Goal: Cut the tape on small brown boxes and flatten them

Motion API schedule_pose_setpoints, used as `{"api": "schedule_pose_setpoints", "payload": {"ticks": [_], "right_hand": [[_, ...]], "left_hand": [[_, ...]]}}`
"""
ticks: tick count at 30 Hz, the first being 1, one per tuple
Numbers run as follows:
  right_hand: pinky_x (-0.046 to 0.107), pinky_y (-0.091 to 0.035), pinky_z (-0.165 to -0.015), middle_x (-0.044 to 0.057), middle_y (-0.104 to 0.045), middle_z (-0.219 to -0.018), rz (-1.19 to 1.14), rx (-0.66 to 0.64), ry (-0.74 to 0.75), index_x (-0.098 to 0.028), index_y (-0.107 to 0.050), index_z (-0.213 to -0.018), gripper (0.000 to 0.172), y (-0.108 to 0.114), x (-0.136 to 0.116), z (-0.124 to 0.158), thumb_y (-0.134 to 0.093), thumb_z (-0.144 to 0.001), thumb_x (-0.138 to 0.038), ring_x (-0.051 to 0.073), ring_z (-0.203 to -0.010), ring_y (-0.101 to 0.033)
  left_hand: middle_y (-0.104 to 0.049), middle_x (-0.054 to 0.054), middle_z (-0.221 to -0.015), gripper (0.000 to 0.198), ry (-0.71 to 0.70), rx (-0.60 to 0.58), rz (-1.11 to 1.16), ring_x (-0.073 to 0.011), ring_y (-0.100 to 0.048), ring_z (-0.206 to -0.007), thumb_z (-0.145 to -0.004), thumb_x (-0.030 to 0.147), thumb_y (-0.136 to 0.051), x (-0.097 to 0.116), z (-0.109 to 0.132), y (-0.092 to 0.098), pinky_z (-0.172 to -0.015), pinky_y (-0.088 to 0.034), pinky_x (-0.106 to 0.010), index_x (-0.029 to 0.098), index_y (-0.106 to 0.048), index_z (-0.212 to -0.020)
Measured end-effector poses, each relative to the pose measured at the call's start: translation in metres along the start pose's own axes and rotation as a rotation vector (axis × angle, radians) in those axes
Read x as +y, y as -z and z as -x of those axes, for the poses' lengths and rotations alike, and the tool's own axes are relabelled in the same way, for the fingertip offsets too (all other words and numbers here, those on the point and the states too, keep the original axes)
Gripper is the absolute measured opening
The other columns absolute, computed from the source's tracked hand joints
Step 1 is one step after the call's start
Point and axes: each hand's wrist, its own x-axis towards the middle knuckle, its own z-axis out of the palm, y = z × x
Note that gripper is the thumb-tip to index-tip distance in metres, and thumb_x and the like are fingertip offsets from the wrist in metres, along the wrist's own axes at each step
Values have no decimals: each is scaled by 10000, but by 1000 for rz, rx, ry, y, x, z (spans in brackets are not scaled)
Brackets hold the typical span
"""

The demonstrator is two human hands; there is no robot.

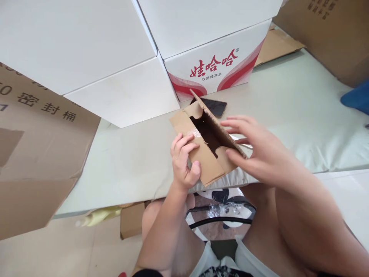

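Note:
A small brown cardboard box point(206, 161) rests at the near edge of a pale green table point(138, 154), its top open and dark inside. My left hand point(184, 161) grips the box's left side, fingers curled over a taped wall. My right hand point(253, 148) is on the raised lid flap at the right, thumb under its edge and fingers stretched over it. A dark phone point(215, 105) lies flat just behind the box.
Large white cartons point(95, 57) stand at the back, one with red Chinese lettering point(216, 65). Brown cardboard boxes sit at left point(37, 154) and top right point(331, 34). A blue object point(357, 96) is at the right edge. My knees are below the table.

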Motion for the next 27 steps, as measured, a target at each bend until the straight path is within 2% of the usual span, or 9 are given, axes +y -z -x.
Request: {"api": "schedule_pose_setpoints", "payload": {"ticks": [3,5,8,12,17,20,23,25,27], "right_hand": [[364,-594,-625,88,-752,-1078,33,194,-131,-243,-699,-1136,285,-1,6,-6,-635,-868,-316,253,-824,-723],[320,-516,-544,34,-724,-792,58,252,-181,-232,-703,-881,147,-4,9,-8,-613,-897,-347,219,-680,-672],[307,-441,-498,2,-585,-573,63,311,-144,-228,-602,-648,344,-7,10,-9,-570,-949,-391,185,-555,-584],[364,-568,-667,40,-720,-753,12,390,69,-254,-722,-799,280,-8,8,-9,-556,-986,-380,228,-720,-700],[454,-617,-867,64,-794,-1101,-28,387,263,-314,-788,-1103,257,-11,9,-8,-560,-995,-366,275,-991,-751],[451,-604,-874,57,-799,-1094,-64,315,394,-329,-798,-1119,242,-16,12,-9,-592,-992,-330,258,-993,-739],[436,-595,-872,54,-798,-1033,-133,232,453,-330,-806,-1081,205,-20,13,-11,-626,-986,-355,238,-949,-734],[443,-590,-891,63,-791,-1021,-152,210,412,-314,-798,-1058,182,-23,13,-12,-671,-956,-394,246,-955,-733],[459,-582,-925,73,-776,-1046,-131,272,289,-296,-767,-1063,201,-26,13,-12,-710,-919,-423,268,-1001,-726]], "left_hand": [[-664,-114,-1326,321,-3,6,-7,-306,-587,-1305,-984,433,-461,1,-1,-3,-1189,-381,-558,231,-608,-1186],[-663,-117,-1327,315,-3,15,-1,-296,-594,-1291,-986,425,-468,2,-2,-5,-1197,-376,-550,229,-609,-1188],[-659,-116,-1314,320,-9,39,-20,-282,-603,-1267,-990,433,-476,2,-3,-7,-1195,-384,-547,234,-593,-1211],[-609,-109,-1350,404,14,149,-65,-301,-572,-1311,-952,497,-529,-11,-2,1,-1148,-434,-565,271,-531,-1287],[-495,-59,-1492,514,280,373,32,-330,-510,-1407,-887,624,-553,-43,-3,34,-990,-559,-549,398,-451,-1337],[-511,-22,-1483,486,376,306,156,-316,-549,-1380,-911,648,-496,-56,-3,53,-922,-592,-540,414,-453,-1335],[-583,-21,-1401,467,406,200,178,-285,-642,-1268,-963,662,-408,-65,-1,63,-853,-612,-496,393,-448,-1342],[-635,-24,-1306,455,436,150,192,-262,-688,-1177,-946,640,-511,-68,1,65,-857,-618,-457,382,-474,-1319],[-648,-40,-1278,505,476,117,234,-256,-700,-1134,-879,594,-666,-69,2,66,-881,-620,-430,368,-501,-1300]]}}
